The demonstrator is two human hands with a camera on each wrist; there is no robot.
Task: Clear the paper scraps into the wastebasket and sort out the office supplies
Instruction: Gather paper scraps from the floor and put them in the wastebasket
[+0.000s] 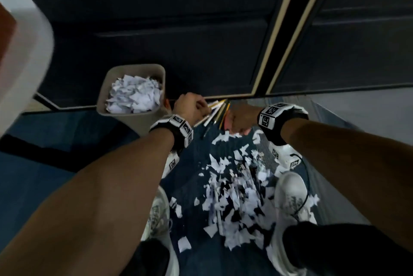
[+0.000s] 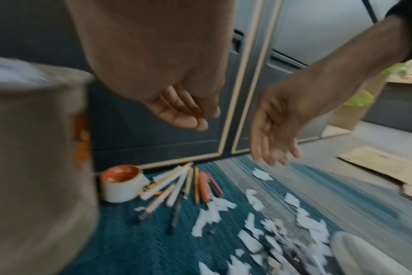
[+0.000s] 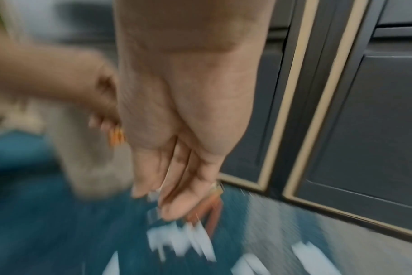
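Several white paper scraps (image 1: 234,195) (image 2: 259,232) (image 3: 181,240) litter the blue carpet between my shoes. A beige wastebasket (image 1: 134,117) (image 2: 35,167), half full of scraps, stands on the left. Several pens and pencils (image 1: 215,111) (image 2: 181,186) lie fanned out by the wall, next to a small white cup with an orange inside (image 2: 122,183). My left hand (image 1: 192,108) (image 2: 188,113) hovers above the pens, fingers relaxed and empty. My right hand (image 1: 239,119) (image 2: 273,137) (image 3: 174,182) hangs beside it over the pens, fingers straight, holding nothing.
Dark panelled cabinet doors with cream trim (image 1: 279,29) (image 3: 341,130) close the space ahead. My white shoes (image 1: 290,208) (image 1: 156,215) flank the scraps. Flattened cardboard (image 2: 384,167) lies on the floor to the right. A blurred white object (image 1: 24,52) fills the upper left.
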